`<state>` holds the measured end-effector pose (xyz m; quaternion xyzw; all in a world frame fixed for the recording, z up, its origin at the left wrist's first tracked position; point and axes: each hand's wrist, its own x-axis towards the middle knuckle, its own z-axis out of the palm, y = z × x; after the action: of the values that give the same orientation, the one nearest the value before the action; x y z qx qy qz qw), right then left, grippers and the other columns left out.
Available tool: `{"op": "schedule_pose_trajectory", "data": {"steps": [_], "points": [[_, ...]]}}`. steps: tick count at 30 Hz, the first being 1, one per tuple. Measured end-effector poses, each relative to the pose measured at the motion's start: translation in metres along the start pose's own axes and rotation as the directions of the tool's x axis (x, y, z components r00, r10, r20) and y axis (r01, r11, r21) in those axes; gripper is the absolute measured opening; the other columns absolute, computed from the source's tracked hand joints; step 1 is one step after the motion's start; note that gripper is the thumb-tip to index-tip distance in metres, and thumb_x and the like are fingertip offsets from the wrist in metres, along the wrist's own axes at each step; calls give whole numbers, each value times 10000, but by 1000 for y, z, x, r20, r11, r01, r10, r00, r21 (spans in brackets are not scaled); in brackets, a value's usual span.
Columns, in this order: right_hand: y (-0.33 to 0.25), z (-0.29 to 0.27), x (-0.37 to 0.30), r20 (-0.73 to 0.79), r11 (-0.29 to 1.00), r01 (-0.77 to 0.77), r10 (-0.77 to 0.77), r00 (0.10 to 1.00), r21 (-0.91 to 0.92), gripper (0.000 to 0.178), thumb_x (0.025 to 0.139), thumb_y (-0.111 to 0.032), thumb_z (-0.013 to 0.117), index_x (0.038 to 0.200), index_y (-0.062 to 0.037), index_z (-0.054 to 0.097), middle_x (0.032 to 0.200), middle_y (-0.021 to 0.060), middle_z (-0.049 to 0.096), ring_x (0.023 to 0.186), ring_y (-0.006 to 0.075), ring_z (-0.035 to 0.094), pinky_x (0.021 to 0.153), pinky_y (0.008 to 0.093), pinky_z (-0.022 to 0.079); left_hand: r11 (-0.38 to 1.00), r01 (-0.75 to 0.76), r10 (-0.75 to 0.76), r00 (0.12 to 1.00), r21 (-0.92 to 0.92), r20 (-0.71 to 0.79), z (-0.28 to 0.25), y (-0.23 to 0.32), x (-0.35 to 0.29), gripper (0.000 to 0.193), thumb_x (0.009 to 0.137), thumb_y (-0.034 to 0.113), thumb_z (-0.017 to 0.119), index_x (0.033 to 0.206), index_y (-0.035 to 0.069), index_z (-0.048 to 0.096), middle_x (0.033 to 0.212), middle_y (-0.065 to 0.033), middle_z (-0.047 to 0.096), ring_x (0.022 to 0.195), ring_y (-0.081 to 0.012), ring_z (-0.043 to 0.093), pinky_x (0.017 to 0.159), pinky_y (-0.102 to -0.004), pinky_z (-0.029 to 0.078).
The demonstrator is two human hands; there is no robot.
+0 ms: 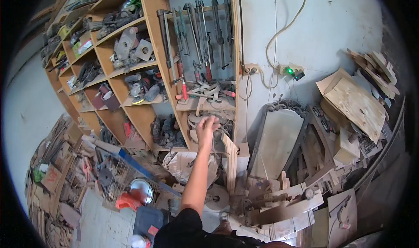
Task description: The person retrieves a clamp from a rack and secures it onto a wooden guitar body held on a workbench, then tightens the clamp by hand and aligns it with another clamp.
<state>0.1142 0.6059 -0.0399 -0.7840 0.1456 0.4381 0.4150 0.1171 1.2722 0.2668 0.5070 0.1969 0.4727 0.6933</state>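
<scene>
My left hand (207,131) reaches forward at the end of an outstretched bare arm. Its fingers are curled together, and whatever they may hold is too small to make out. Just beyond it is a low shelf compartment with a dusty coiled cable or hose (224,116). On the shelf above lie loose metal clamp parts (211,90). Long bar clamps (203,34), some with red handles, hang above those. Below and right of the hand stand upright pale wood strips (230,160). My right hand is not in view.
A wooden shelving unit (150,25) holds dusty power tools (140,88) at left. A framed mirror (278,139) leans on the wall beside stacked wood pieces (290,208). A blue-edged wire rack (131,160), a dark bin (148,222) and a white sack (192,165) stand low down.
</scene>
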Motion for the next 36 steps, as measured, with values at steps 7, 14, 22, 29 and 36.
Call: {"op": "schedule_pose_trajectory", "data": {"steps": [7,14,22,29,36], "points": [[-44,29,-3,-60,1000,3,-2,998,10,373,930,-341,679,1041,13,715,925,117,728,752,221,686,658,365,554,946,-325,323,944,18,65,68,69,106,301,986,255,650,1143,1,680,949,-52,709,814,-69,632,723,-218,502],[-53,42,7,-66,1000,-27,28,997,5,360,927,-326,677,1041,14,713,908,114,727,732,223,681,642,370,551,566,-622,694,714,541,94,134,148,244,488,890,251,699,1252,-67,620,1083,-215,703,1025,-303,678,913,-388,511],[-47,36,9,-108,998,-63,65,992,21,346,923,-308,675,1040,16,712,888,110,726,708,226,674,625,377,548,467,-491,688,724,736,46,176,165,264,583,862,257,684,1339,-49,546,1313,-272,584,1167,-423,596,1009,-471,466],[-44,37,10,-119,997,-67,69,990,22,334,920,-293,673,1040,17,711,872,107,725,688,228,669,610,383,545,514,-429,688,724,743,-58,183,167,295,477,935,335,592,1217,-48,624,1135,-282,669,1082,-451,632,968,-508,480],[-36,39,5,-133,997,-71,74,988,26,322,918,-278,671,1040,18,709,855,104,724,668,231,663,594,389,543,373,-442,741,671,816,25,185,195,278,362,978,321,529,1012,-8,675,958,-278,697,908,-465,666,821,-552,509]]}}
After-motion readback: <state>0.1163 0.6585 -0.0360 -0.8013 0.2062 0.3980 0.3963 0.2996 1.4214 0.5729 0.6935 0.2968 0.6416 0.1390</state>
